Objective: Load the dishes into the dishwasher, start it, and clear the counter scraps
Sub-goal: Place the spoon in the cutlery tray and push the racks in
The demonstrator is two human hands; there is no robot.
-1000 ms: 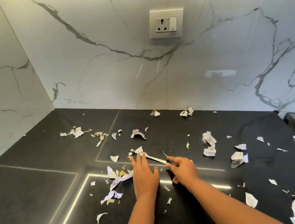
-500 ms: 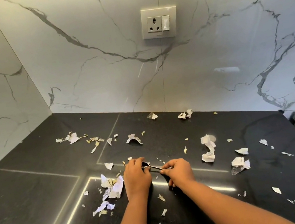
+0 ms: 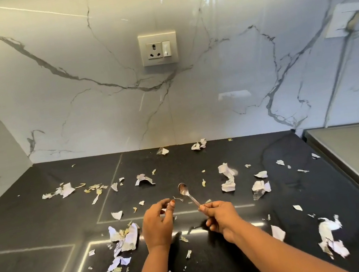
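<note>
Head view: the right hand (image 3: 220, 218) pinches the tail end of a small steel teaspoon (image 3: 187, 193), its grip narrow round the thin handle. The spoon slants up and away from that grip toward the left, its shiny oval bowl facing upward, over the black bench (image 3: 35, 231). The left hand (image 3: 158, 225) hovers just left of the grip, fingers curled; whether they pinch a pale fleck I cannot tell. Torn white paper scraps (image 3: 125, 238) and yellowish peel bits (image 3: 97, 187) lie scattered around both hands.
</note>
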